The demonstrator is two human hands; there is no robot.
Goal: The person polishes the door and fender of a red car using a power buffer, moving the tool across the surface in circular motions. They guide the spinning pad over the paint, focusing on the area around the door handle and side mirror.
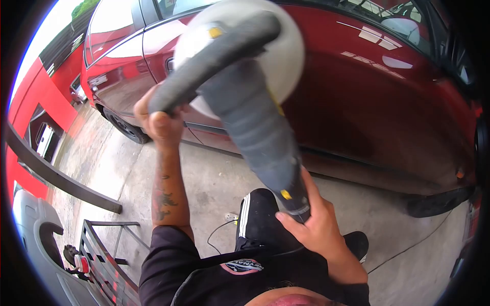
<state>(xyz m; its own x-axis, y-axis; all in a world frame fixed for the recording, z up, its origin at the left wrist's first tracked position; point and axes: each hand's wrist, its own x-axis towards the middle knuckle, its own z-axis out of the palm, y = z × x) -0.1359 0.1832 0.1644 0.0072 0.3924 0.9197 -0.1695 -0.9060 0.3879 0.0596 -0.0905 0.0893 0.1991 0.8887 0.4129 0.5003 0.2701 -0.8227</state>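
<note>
A dark grey power polisher (250,117) with a round white pad (291,56) is held up in front of a dark red car (367,117). My left hand (162,120) is wrapped round the lower end of its curved loop handle (214,61). Around the rear end of the polisher's body, my right hand (316,219) is closed, thumb on the near side. The pad overlaps the car's door panel and lower window edge in this view. Pad and tool head look slightly smeared by motion.
A metal frame rack (109,255) and a grey car bumper (41,245) stand at the lower left. A dark curved bar (61,176) crosses the left side. Thin cables (408,250) lie on the concrete floor (204,178). Red walls (56,97) rise behind.
</note>
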